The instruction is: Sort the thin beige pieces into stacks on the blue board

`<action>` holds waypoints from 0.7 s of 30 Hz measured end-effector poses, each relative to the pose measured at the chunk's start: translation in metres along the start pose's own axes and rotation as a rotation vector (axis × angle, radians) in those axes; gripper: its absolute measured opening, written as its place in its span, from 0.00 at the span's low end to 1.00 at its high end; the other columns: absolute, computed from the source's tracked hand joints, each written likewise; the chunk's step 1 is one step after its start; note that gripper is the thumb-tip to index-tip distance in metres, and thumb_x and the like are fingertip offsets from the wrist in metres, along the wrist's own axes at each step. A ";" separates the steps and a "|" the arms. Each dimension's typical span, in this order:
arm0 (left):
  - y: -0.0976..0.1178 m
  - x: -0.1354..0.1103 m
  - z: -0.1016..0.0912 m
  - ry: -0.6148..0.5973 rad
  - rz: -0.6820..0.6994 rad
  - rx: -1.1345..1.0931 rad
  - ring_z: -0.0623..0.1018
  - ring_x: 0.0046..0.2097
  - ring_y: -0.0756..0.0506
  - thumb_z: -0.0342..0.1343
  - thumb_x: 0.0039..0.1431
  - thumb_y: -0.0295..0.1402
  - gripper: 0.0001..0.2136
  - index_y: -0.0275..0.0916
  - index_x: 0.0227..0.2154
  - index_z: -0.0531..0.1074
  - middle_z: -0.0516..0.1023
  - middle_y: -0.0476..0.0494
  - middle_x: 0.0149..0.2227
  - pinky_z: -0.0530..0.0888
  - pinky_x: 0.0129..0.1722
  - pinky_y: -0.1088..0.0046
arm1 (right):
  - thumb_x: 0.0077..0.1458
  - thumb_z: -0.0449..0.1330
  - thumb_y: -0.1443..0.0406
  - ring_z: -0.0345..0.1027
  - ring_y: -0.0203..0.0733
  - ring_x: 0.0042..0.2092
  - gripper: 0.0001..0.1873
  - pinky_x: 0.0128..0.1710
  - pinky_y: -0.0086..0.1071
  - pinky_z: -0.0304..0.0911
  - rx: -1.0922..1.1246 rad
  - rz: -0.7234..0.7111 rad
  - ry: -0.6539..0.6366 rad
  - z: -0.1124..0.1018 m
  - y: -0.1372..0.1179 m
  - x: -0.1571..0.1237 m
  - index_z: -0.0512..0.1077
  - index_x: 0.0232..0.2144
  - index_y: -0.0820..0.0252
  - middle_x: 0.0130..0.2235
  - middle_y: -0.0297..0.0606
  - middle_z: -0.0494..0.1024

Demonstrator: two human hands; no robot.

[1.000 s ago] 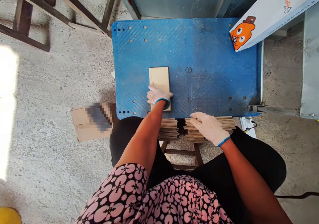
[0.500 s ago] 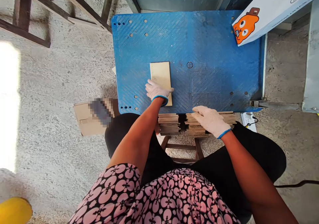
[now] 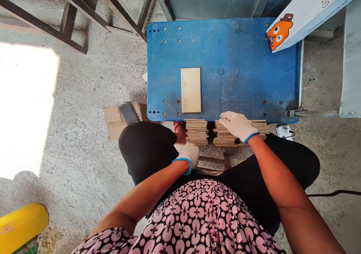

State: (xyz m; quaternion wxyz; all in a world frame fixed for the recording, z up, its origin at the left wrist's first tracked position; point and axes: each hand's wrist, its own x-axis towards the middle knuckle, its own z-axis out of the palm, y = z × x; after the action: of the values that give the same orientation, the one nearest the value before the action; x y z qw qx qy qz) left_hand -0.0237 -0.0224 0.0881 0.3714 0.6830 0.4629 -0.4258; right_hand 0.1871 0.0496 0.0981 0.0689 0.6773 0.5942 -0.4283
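Observation:
A pale rectangular board (image 3: 191, 90) lies flat on the blue ribbed platform (image 3: 239, 73), with no hand on it. Two stacks of thin brown boards stand on a wooden stool between my knees: a left stack (image 3: 196, 131) and a right stack (image 3: 258, 128). My left hand (image 3: 186, 152), in a white glove, hangs just below the left stack, its fingers curled and partly hidden. My gloved right hand (image 3: 237, 125) rests palm down on top of the right stack, fingers laid over its boards.
A white box with an orange cartoon figure (image 3: 304, 9) overhangs the platform's far right corner. A cardboard box (image 3: 118, 120) sits on the concrete floor at the left. Dark wooden frames (image 3: 84, 9) stand at the back left. A yellow object (image 3: 19, 225) lies bottom left.
My left hand has let go of the pale board and drawn back to just below the left stack. The right hand stays on the right stack. The view has shifted.

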 end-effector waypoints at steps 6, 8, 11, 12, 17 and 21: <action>0.003 0.018 0.032 0.175 -0.015 0.176 0.58 0.68 0.31 0.52 0.56 0.25 0.34 0.32 0.67 0.57 0.52 0.27 0.70 0.60 0.61 0.48 | 0.62 0.52 0.54 0.69 0.52 0.55 0.22 0.54 0.41 0.62 -0.036 -0.007 -0.042 0.003 0.003 0.001 0.74 0.53 0.53 0.54 0.39 0.77; 0.002 0.023 0.040 0.161 -0.018 0.175 0.55 0.69 0.31 0.51 0.57 0.27 0.34 0.32 0.68 0.55 0.51 0.28 0.70 0.57 0.63 0.48 | 0.63 0.52 0.55 0.70 0.52 0.55 0.21 0.54 0.40 0.62 -0.043 -0.023 -0.035 0.004 0.004 0.002 0.75 0.51 0.53 0.54 0.40 0.78; 0.002 0.031 0.052 0.139 -0.040 0.166 0.52 0.70 0.32 0.50 0.57 0.28 0.33 0.34 0.68 0.56 0.50 0.30 0.71 0.52 0.65 0.47 | 0.63 0.51 0.55 0.70 0.51 0.54 0.19 0.53 0.39 0.62 -0.064 -0.052 -0.020 0.006 0.006 0.003 0.76 0.48 0.52 0.53 0.39 0.78; 0.002 0.033 0.055 0.139 -0.049 0.163 0.51 0.71 0.33 0.49 0.57 0.28 0.33 0.34 0.68 0.56 0.49 0.31 0.71 0.51 0.65 0.47 | 0.63 0.51 0.55 0.70 0.51 0.54 0.19 0.52 0.38 0.63 -0.073 -0.062 -0.019 0.006 0.006 0.003 0.76 0.48 0.52 0.53 0.39 0.78; 0.003 0.040 0.065 0.146 -0.072 0.105 0.48 0.71 0.33 0.46 0.59 0.27 0.31 0.34 0.66 0.59 0.47 0.34 0.72 0.46 0.67 0.48 | 0.63 0.50 0.55 0.72 0.50 0.52 0.19 0.49 0.36 0.63 -0.118 -0.083 -0.020 0.008 0.004 0.002 0.76 0.47 0.52 0.51 0.40 0.79; 0.006 0.040 0.069 0.150 -0.081 -0.009 0.47 0.71 0.32 0.46 0.58 0.24 0.30 0.36 0.65 0.62 0.49 0.35 0.71 0.43 0.68 0.48 | 0.63 0.50 0.55 0.72 0.50 0.51 0.19 0.48 0.37 0.63 -0.127 -0.090 -0.024 0.008 0.003 0.001 0.76 0.47 0.53 0.50 0.40 0.79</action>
State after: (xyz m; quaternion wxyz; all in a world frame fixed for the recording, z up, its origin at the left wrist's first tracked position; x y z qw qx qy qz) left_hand -0.0261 -0.0734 0.0270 0.3212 0.6922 0.5184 -0.3860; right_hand 0.1851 0.0447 0.0911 0.0997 0.6389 0.6493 -0.4004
